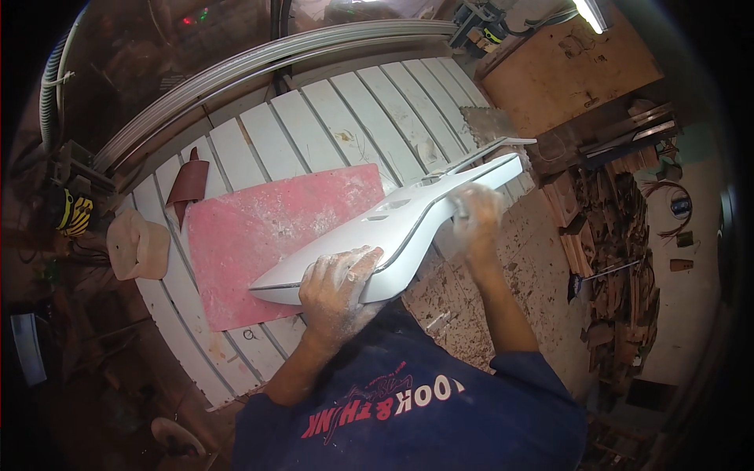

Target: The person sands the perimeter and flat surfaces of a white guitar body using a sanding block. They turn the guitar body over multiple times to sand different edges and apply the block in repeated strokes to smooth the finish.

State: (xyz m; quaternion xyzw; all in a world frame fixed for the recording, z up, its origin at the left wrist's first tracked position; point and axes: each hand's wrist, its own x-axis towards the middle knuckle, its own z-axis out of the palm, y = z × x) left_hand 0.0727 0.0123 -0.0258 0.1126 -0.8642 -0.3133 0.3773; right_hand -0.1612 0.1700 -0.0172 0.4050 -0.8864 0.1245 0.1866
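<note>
A long white panel with cut-out openings and a dark line along its curved edge lies tilted across a dusty pink mat. My left hand, white with dust, has its fingers wrapped round the panel's near left edge. My right hand is closed at the near edge of the panel's right part, blurred; whatever it holds there is too smeared to make out. A rolled reddish-brown sheet and a beige block lie on the slatted white table left of the mat.
An aluminium rail crosses behind the table, with machinery at the left. A grey toothed sheet rests at the table's right end. At the right are a plywood board and heaped wood offcuts.
</note>
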